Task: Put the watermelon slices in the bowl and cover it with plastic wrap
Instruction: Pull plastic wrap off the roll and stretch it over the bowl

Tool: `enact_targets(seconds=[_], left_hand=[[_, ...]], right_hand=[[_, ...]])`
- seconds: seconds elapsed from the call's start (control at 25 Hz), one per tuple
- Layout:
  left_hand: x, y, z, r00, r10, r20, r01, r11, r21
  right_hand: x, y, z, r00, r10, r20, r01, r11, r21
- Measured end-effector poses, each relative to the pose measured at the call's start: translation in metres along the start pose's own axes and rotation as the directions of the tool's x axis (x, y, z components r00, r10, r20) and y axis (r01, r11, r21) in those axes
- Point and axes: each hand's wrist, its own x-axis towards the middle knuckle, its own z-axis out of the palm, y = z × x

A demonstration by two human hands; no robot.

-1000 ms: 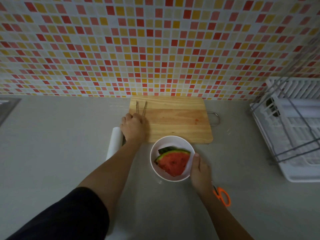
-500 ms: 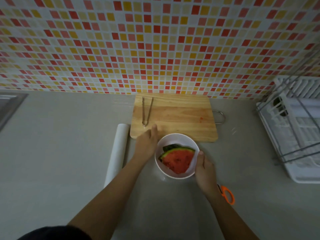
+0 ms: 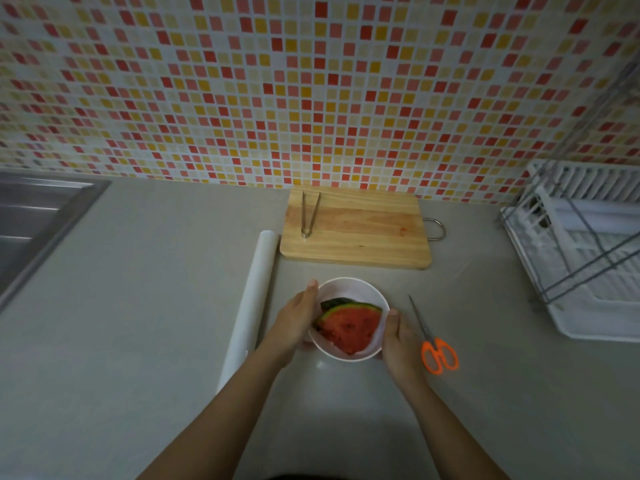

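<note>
Watermelon slices (image 3: 348, 326) sit in the white bowl (image 3: 349, 289); left hand (image 3: 297, 318) and right hand (image 3: 398, 337) cup its sides. Next, probably: unroll plastic wrap roll (image 3: 252, 303).

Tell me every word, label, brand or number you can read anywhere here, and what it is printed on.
None can be read. The plastic wrap roll, white bowl, orange scissors, tongs, cutting board and dish rack show no print, and the tiled wall is only coloured squares. Any tiny marking would be lost in the dim, soft picture.
</note>
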Motion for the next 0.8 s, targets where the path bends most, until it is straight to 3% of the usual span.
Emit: enact_targets(seconds=[0.2,0.28,0.32,0.4,0.44,0.56,0.64,0.8], left_hand=[[-0.002,-0.013,-0.005,0.998,0.048,0.03,-0.051,0.995,0.089],[0.002,-0.012,-0.023,0.974,0.182,-0.136,-0.159,0.973,0.168],[0.006,-0.014,-0.041,0.928,0.26,-0.266,-0.198,0.951,0.239],[0.015,-0.023,-0.085,0.837,0.305,-0.454,-0.135,0.92,0.369],[0.019,-0.03,-0.104,0.836,0.239,-0.493,-0.051,0.93,0.365],[0.022,-0.046,-0.118,0.925,0.033,-0.378,0.088,0.95,0.299],[0.025,-0.045,-0.111,0.956,0.024,-0.292,0.083,0.933,0.35],[0.033,-0.035,-0.104,0.969,-0.007,-0.246,0.105,0.916,0.387]], right_hand=[[-0.004,0.003,-0.001,1.0,-0.003,-0.023,0.002,1.0,-0.024],[-0.003,0.001,-0.004,0.999,-0.027,-0.042,0.024,0.998,-0.051],[-0.003,0.0,-0.005,0.999,-0.039,-0.036,0.037,0.997,-0.068],[-0.003,-0.001,-0.006,0.998,-0.053,-0.021,0.051,0.994,-0.1],[-0.003,-0.001,-0.006,0.998,-0.055,-0.021,0.052,0.992,-0.113],[-0.003,-0.003,-0.007,0.997,-0.075,0.002,0.075,0.987,-0.145],[-0.004,-0.004,-0.009,0.995,-0.096,0.023,0.098,0.98,-0.172],[-0.007,-0.005,-0.016,0.989,-0.145,-0.011,0.141,0.972,-0.189]])
